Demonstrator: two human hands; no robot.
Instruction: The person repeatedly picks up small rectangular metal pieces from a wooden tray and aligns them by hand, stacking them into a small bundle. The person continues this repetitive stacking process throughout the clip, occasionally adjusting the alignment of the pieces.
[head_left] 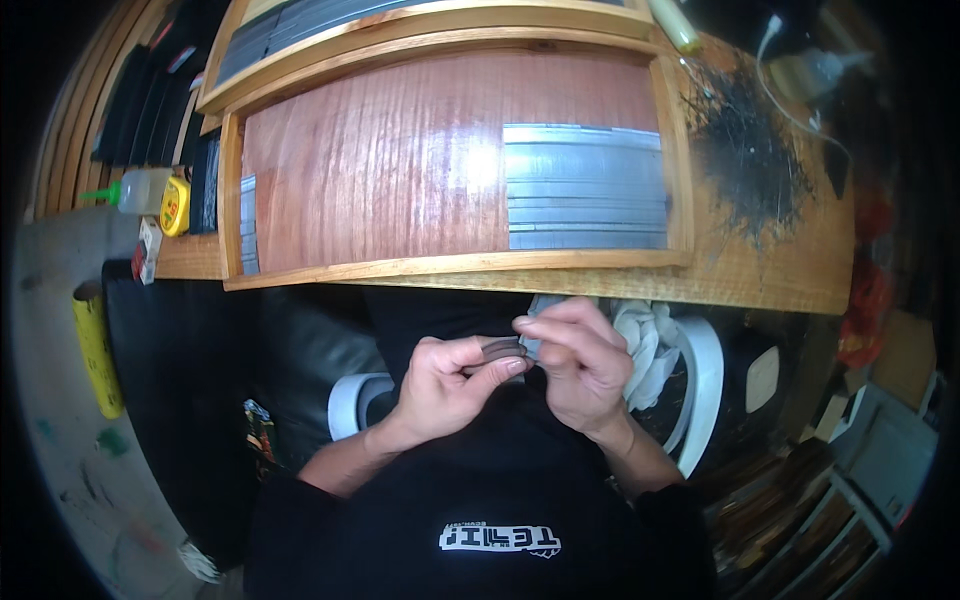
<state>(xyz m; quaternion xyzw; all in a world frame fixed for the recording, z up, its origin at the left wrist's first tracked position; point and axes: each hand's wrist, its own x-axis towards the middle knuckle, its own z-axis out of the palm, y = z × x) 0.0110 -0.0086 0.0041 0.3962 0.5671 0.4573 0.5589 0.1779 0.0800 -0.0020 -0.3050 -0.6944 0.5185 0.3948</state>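
Observation:
In front of my chest, my left hand (448, 385) is closed around a small bundle of thin dark brown-grey strips (503, 350), its thumb and fingers pressing on them. My right hand (582, 365) meets it at the strips' right end, fingers bent and drawn together. What the right fingertips pinch, if anything, is too small to make out. Beyond both hands, a shallow wooden tray (450, 262) rests at the table's near edge. Flat grey strips (588, 190) lie side by side in its right part, and a few short grey strips (249, 225) stand along its left wall.
A second wooden tray (430, 35) of grey strips sits behind. Dark thin scraps (750, 150) are heaped on the table's right. A yellow tape measure (175, 206) and a green-tipped bottle (143, 190) stand left. White chair arms (700, 390) flank me; a yellow tube (97, 350) lies left.

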